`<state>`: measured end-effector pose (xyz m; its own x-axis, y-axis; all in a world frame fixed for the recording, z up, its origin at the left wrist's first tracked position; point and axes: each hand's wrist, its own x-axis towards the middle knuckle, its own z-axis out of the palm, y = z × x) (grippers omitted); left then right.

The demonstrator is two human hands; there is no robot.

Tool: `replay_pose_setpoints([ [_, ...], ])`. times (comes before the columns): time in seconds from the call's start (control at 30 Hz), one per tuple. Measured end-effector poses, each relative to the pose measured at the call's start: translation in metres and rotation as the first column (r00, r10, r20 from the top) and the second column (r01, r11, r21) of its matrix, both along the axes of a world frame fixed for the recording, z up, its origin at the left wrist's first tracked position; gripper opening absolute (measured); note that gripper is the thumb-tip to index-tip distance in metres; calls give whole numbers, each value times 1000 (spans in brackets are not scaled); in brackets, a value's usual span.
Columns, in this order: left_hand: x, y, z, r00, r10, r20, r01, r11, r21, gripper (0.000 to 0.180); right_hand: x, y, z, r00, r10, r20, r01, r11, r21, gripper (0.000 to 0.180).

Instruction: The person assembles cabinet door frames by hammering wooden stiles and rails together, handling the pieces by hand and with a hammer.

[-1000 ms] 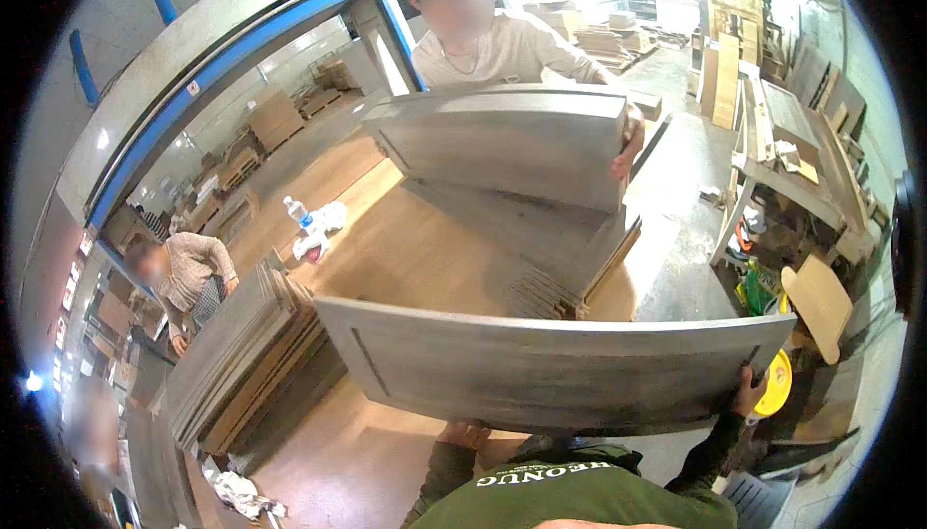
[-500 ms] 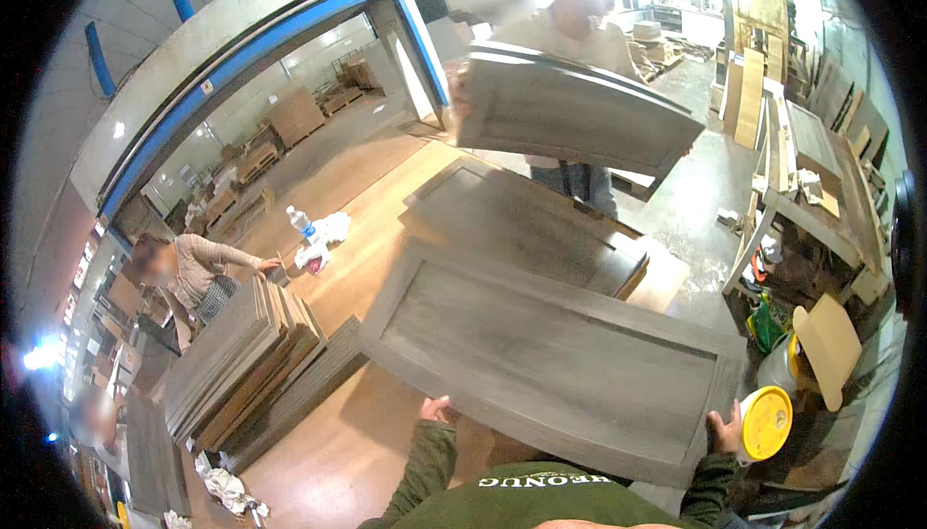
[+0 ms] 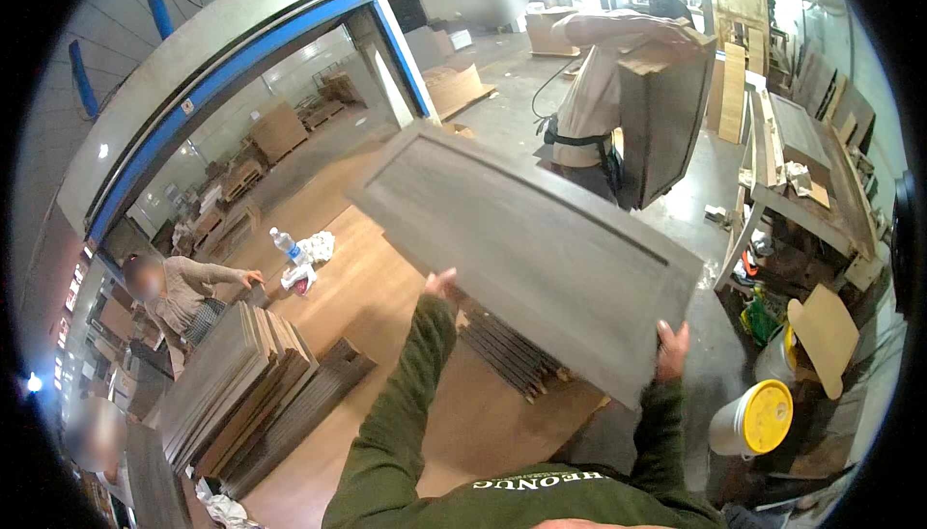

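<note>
I hold a large grey wooden door panel raised and tilted in front of me. My left hand grips its near long edge at the left. My right hand grips its lower right corner. Under the panel, a low stack of grey panels lies on the wooden worktable. Across from me, a person in a light top holds another grey panel upright at the side.
Stacks of panels lie on the table's left part. Another person leans over the table at the left. A water bottle and rags stand further back. A white bucket with a yellow lid and a cluttered workbench are at the right.
I lifted the panel up off the stack and swung it toward the left and away. The person opposite turned away, carrying their panel upright to the right.
</note>
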<state>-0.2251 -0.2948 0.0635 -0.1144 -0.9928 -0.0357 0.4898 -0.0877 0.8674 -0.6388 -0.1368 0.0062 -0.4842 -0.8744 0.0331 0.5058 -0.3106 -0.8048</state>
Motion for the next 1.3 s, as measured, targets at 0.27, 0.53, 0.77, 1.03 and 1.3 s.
replay_pose_setpoints([
  [0.27, 17, -10, -48, 898, 243, 366, -260, 966, -2, 54, 30, -63, -46, 910, -226, -348, 293, 944, 152, 74],
  [0.53, 1, 286, -133, -230, 257, 939, -306, 897, -320, 57, 57, -8, -18, 790, -92, -607, 216, 967, 134, 48],
  [0.77, -19, 337, -110, -338, 265, 903, -195, 919, -343, 49, 168, 45, 6, 551, 190, -813, -303, 953, 17, 18],
  [1.03, -17, 334, -107, -210, 337, 918, -202, 904, -378, 39, 196, 57, -39, 385, 90, -919, -114, 992, 50, 36],
  [1.3, 30, 427, -125, -251, 349, 903, -14, 931, -364, 45, 216, 59, -90, 561, -23, -827, -13, 999, -37, 30],
])
